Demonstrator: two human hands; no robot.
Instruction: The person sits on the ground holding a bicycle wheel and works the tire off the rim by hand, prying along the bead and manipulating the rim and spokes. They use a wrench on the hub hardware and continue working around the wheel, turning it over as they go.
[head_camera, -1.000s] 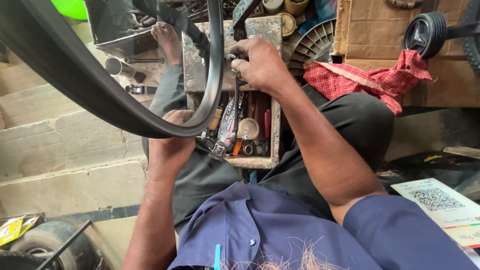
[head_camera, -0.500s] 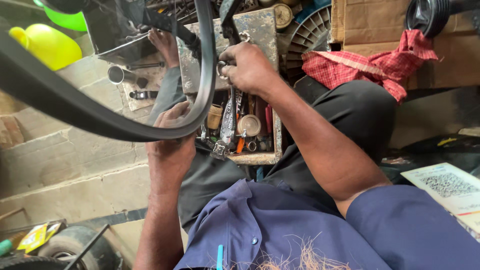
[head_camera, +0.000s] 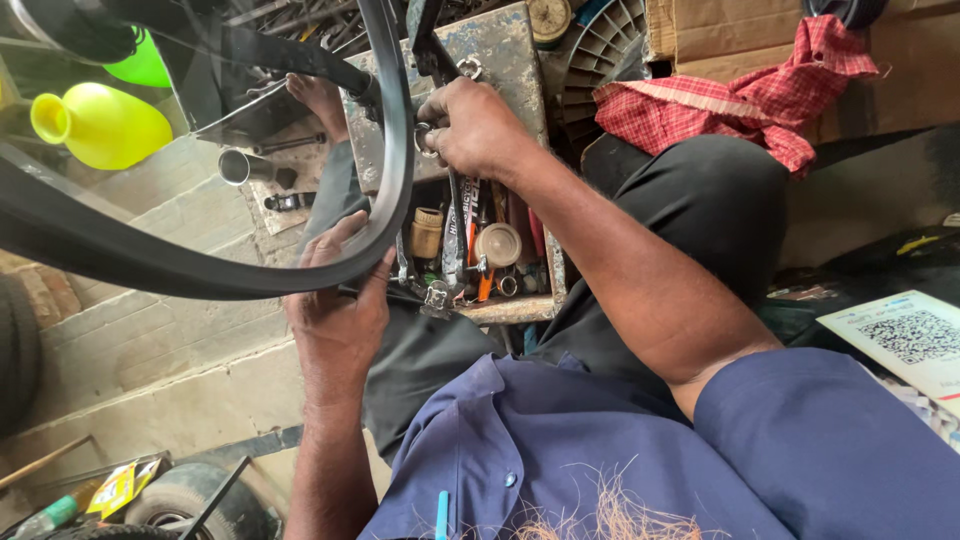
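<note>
We are working a tyre (head_camera: 200, 265) beside the toolbox (head_camera: 520, 305).
Our left hand (head_camera: 340, 320) fingers are closing on its rim; our right hand (head_camera: 470, 130) fingers are gripping a spanner (head_camera: 455, 230).

Black tyre (head_camera: 150, 262) sweeps off the left and top edges, so its full ring stays unseen. Right hand (head_camera: 470, 128) covers most of the spanner it clutches. Below it, the toolbox (head_camera: 505, 310) contents blur into clutter, too small to tell apart.

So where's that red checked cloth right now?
In the head view, the red checked cloth lies at the upper right, draped against a cardboard box, just beyond the person's dark-trousered knee and right of the toolbox.
</note>
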